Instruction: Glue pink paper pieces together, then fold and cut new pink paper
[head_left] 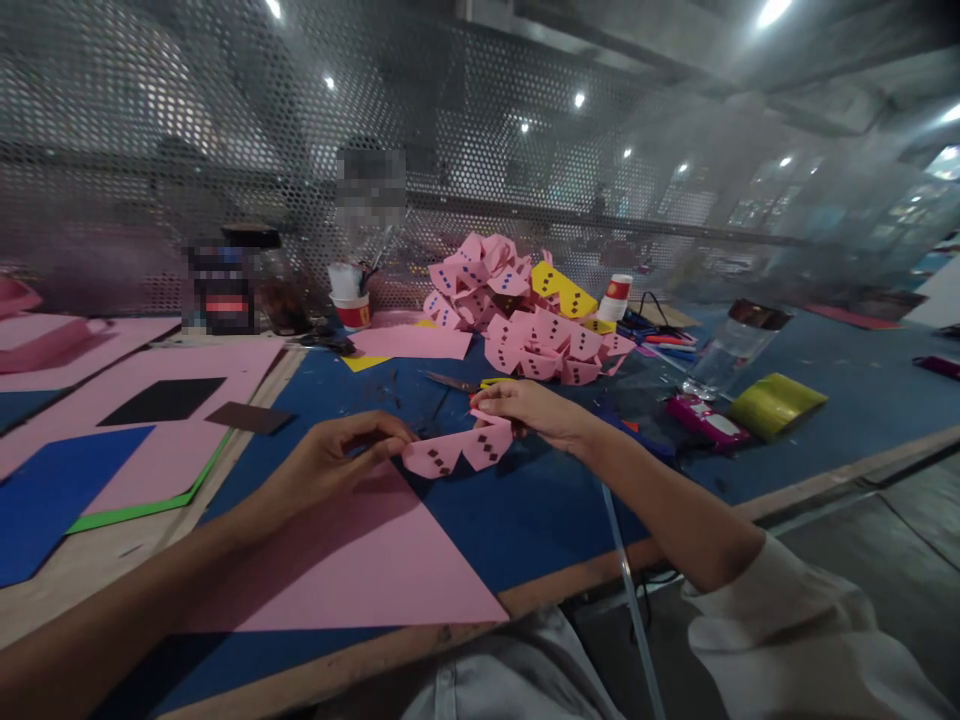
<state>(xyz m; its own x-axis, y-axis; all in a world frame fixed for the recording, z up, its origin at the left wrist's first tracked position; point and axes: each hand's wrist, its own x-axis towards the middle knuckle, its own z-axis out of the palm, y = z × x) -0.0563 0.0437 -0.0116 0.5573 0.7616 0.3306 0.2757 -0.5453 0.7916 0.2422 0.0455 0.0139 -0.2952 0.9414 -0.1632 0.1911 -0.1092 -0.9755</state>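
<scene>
By the nearly closed left hand [341, 458] and right hand [544, 415], a pink paper cutout [454, 452] is held at frame centre over the worktop [540, 530], with pale items [343, 279] contained in a cup [351, 314] left of upper centre and a clear jar [726, 352] placed at right.

We see a clear jar [729, 350] near a magenta object [706, 420] and a yellow object [776, 403], with mesh [480, 120] behind them.
</scene>
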